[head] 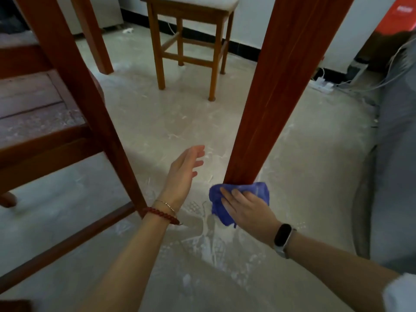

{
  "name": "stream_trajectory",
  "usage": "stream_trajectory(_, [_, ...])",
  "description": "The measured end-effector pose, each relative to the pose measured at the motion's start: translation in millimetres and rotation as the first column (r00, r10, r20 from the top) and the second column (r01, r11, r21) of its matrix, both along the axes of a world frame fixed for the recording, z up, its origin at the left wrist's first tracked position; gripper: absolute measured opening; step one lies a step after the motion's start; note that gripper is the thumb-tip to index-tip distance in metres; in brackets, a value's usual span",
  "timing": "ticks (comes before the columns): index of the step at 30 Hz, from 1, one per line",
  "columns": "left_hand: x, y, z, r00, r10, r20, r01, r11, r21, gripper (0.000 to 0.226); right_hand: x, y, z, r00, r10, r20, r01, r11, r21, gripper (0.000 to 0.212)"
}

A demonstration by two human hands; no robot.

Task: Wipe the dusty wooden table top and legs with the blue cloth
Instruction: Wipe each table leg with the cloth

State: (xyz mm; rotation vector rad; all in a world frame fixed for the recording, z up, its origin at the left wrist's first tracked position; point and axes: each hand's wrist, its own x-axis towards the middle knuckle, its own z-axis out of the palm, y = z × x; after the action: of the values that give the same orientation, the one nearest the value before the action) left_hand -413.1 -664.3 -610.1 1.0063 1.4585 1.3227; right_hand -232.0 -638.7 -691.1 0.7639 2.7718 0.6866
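A reddish wooden table leg [279, 91] runs from the top right down to the floor at centre. The blue cloth [258, 190] is bunched against the foot of this leg. My right hand [245, 208] lies on the cloth with its fingers spread and slightly curled over it, pressing it to the leg's base. My left hand [184, 174] hovers in the air to the left of the leg, fingers straight and relaxed, holding nothing. A second table leg [94, 37] stands further back at the left.
A dusty wooden chair [45, 113] fills the left side, its leg slanting down beside my left wrist. A light wooden stool [189, 41] stands behind. White dust streaks the tiled floor [171, 122]. A power strip with cables [322, 84] lies by the wall; grey fabric [396, 154] at the right.
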Motion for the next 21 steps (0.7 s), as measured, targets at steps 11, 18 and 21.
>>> stream_trajectory(11, [12,-14,-33,0.997,-0.066,-0.035,0.063,0.993,-0.097,0.035,20,-19,-59,0.964,-0.16,0.212,0.234,0.889,-0.393,0.024])
stream_trajectory(18, [46,2,-27,0.981,-0.191,-0.017,0.191,0.982,-0.012,0.028,15,-9,-20,0.976,-0.01,-0.219,-0.028,0.985,-0.169,0.066])
stream_trajectory(21, [44,-1,-28,0.977,-0.199,-0.078,0.196,0.98,-0.045,0.032,19,3,-39,0.999,-0.011,-0.037,0.003,0.979,-0.206,0.043])
